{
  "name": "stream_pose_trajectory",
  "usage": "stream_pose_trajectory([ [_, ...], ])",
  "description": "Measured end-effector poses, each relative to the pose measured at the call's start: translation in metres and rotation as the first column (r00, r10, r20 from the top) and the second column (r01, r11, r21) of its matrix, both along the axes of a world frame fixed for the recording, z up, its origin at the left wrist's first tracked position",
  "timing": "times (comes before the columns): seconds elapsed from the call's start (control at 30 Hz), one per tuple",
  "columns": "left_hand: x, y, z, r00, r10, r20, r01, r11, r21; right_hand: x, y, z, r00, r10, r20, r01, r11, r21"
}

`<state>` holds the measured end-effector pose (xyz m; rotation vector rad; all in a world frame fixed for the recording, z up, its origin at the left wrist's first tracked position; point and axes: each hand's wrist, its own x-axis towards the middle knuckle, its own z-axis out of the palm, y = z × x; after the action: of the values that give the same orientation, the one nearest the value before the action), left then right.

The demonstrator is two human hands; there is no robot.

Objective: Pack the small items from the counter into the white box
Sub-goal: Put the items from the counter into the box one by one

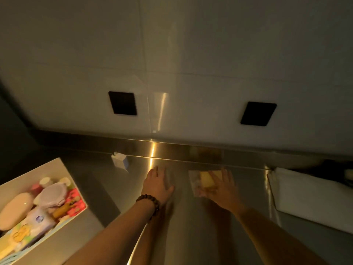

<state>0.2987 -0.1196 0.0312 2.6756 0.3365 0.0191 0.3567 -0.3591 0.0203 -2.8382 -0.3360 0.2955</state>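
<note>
We are well into the packing: the white box [63, 170] at the left already holds a crowd of small things, among them a pale oval case, a clear-lidded tub and a red patterned packet, and we judge the step in hand to be the pickup of another item from the steel counter [191, 236]. Taking the box as our landmark, our right hand [222, 189] is well off to its right, laid over a yellow block in a clear wrapper [205, 181]; the fingers look spread and bent down onto it, touching the wrapper, though the blur keeps us from telling whether they have truly closed round it. Our left hand [157, 181], with a bead bracelet [150, 204] at the wrist, lies between the box and the yellow block, fingers straight and flat on the counter, holding nothing. Beyond the box's far right corner, against the back ledge, stands a small white carton [120, 162], not yet packed. The next move, as we judge it, calls for closing round the wrapper's edges, lifting it and carrying it leftward to the box, where free room looks scarce, so it may have to rest on top. The block is pale yellow, oblong, in a thin glossy wrapper that probably crinkles and slips.
</note>
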Motion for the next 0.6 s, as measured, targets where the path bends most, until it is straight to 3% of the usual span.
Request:
stream_pose_trajectory([
  [0.17, 0.014, 0.029, -0.005, 0.974, 0.205, 0.093, -0.205, 0.979, -0.009, 0.016, 0.034, -0.027, 0.994, 0.105, 0.012, -0.104, 0.991, -0.078],
  [0.3, 0.02, 0.064, 0.003, 0.886, 0.431, 0.169, -0.431, 0.901, -0.039, 0.015, 0.095, -0.031, 0.977, 0.214, 0.017, -0.212, 0.975, -0.063],
  [0.47, 0.037, 0.105, -0.002, 0.735, 0.677, 0.041, -0.63, 0.703, -0.329, 0.012, 0.148, -0.032, 0.98, 0.197, 0.019, -0.197, 0.98, 0.017],
  [0.6, 0.056, 0.131, -0.011, 0.651, 0.759, -0.009, -0.643, 0.544, -0.539, 0.019, 0.158, -0.035, 0.974, 0.228, 0.018, -0.228, 0.974, -0.007],
])
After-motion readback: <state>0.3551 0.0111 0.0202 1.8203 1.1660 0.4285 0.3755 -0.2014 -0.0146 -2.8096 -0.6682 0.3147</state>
